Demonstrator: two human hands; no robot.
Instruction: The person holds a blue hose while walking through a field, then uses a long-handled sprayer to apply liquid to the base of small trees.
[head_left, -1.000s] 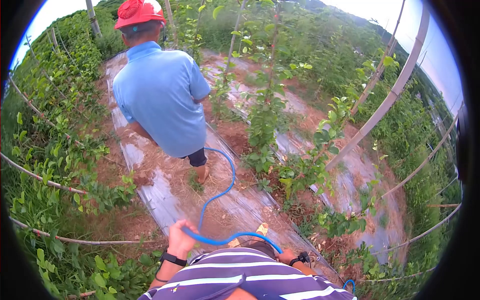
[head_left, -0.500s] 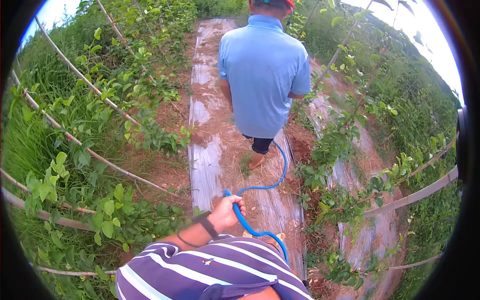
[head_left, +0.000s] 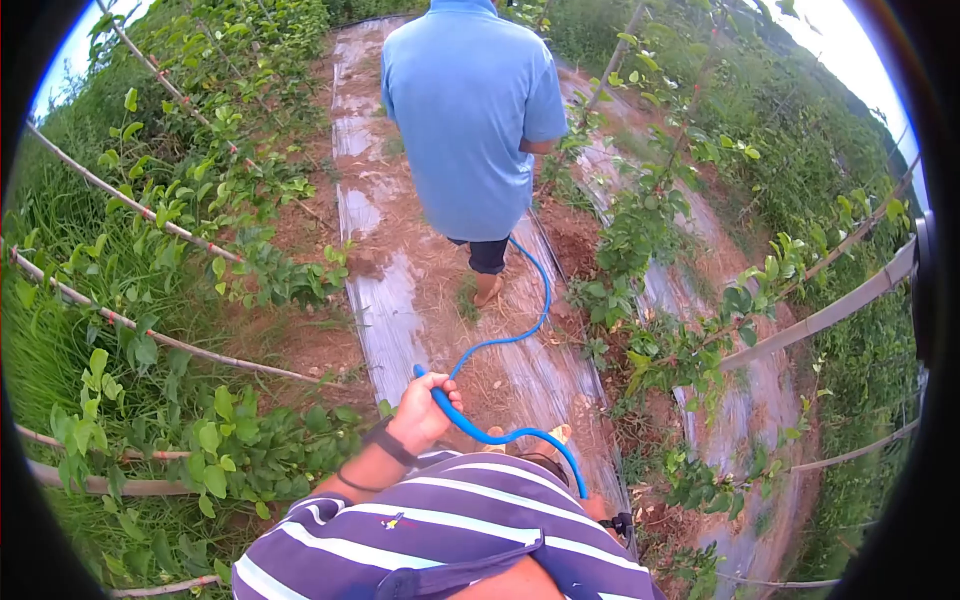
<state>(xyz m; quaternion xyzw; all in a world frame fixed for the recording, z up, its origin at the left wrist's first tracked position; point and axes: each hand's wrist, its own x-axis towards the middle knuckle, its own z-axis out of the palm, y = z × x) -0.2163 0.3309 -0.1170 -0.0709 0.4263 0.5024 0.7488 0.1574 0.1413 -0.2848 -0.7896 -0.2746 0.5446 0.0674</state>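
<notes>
Left hand [head_left: 425,410]: fingers curled round blue hose [head_left: 495,439]. Right hand [head_left: 594,506]: at hose's near stretch, partly hidden by striped shirt [head_left: 440,525]; finger closure cannot be told. Hose loops forward over sheeted path [head_left: 388,315], toward its right edge, beside co-worker [head_left: 465,125].

A person [head_left: 465,130] in blue, leafy plants [head_left: 215,440] on both sides, slanted poles [head_left: 150,213], silvery ground sheeting [head_left: 390,320]
</notes>
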